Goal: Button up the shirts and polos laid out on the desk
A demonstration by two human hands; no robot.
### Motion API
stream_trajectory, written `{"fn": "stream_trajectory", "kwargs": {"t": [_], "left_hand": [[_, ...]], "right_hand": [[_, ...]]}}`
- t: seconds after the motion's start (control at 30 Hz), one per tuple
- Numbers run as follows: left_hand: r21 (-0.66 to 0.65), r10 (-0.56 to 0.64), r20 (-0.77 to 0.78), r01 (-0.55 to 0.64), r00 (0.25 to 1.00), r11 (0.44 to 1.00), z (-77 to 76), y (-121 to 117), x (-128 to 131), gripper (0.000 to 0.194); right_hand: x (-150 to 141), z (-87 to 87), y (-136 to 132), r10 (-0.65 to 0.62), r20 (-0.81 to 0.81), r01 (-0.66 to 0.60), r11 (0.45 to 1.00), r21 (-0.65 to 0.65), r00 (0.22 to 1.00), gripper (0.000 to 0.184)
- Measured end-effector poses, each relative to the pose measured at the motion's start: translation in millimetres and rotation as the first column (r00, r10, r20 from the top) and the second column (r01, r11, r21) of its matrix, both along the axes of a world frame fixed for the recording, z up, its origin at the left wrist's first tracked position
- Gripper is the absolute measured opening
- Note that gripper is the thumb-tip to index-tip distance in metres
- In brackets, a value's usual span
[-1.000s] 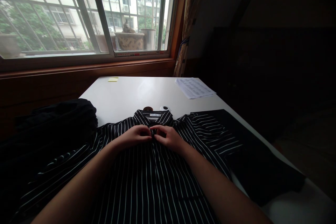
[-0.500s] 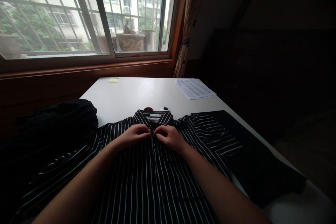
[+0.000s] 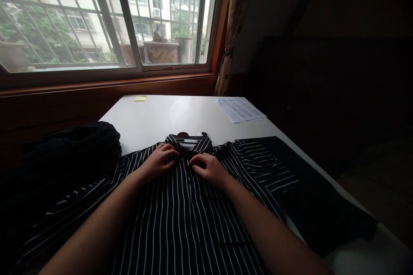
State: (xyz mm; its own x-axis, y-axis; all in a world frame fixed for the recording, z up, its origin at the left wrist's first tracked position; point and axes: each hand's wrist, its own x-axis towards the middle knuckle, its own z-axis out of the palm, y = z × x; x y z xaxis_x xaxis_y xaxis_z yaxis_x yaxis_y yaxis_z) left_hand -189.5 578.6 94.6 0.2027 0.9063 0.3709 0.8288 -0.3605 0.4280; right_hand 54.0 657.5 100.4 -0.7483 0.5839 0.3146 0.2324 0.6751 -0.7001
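A black shirt with white stripes (image 3: 180, 219) lies spread on the white table, its collar (image 3: 206, 144) at the far end and its sleeves out to both sides. Just below the collar, my right hand (image 3: 209, 169) pinches the front edge of the shirt between thumb and fingertips. To the left of the placket is my left hand (image 3: 160, 160), its fingers apart and bent, resting on the cloth near the collar. Whatever small part of the shirt lies between my right fingertips is too small to make out.
Dark folded cloth (image 3: 74, 142) is heaped on the left. Another dark cloth (image 3: 322, 202) lies under the right sleeve. Printed sheets (image 3: 240, 109) and yellow sticky notes (image 3: 140, 99) lie on the white table (image 3: 187, 111). Two small round objects (image 3: 183, 134) sit behind the collar.
My left hand has let go of the shirt's front edge and moved left and slightly up, its fingers opening. The right hand stays in place at the placket.
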Motion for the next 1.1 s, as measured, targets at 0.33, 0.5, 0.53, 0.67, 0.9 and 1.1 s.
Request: {"fn": "stream_trajectory", "kwargs": {"t": [0.33,0.5,0.53,0.67,0.9,1.1], "left_hand": [[0.061,0.059,-0.145,-0.051,0.988,0.997,-3.6,-2,3,0.027],[0.049,0.075,-0.163,-0.067,0.984,0.997,-3.2,-2,2,0.028],[0.049,0.078,-0.166,-0.071,0.983,0.996,-3.1,-2,2,0.027],[0.051,0.086,-0.177,-0.078,0.980,0.996,-3.1,-2,2,0.027],[0.049,0.090,-0.187,-0.082,0.978,0.995,-2.2,-4,2,0.027],[0.053,0.087,-0.177,-0.079,0.980,0.995,-1.6,-4,3,0.028]], "right_hand": [[-2,-6.7,-1,0.004,0.052,-0.008,0.996,0.087,0.999,0.013],[-1,-3.1,-2,-0.015,0.054,0.010,0.997,0.082,0.998,0.012],[-1,-2.4,-3,-0.019,0.053,0.015,0.997,0.078,0.998,0.012],[0,0.3,-3,-0.022,0.034,0.020,0.999,0.048,0.999,0.013],[3,4.6,0,-0.038,0.002,0.038,0.999,-0.027,0.999,0.012],[4,5.5,3,-0.042,-0.052,0.038,0.996,-0.076,0.998,0.012]]}}
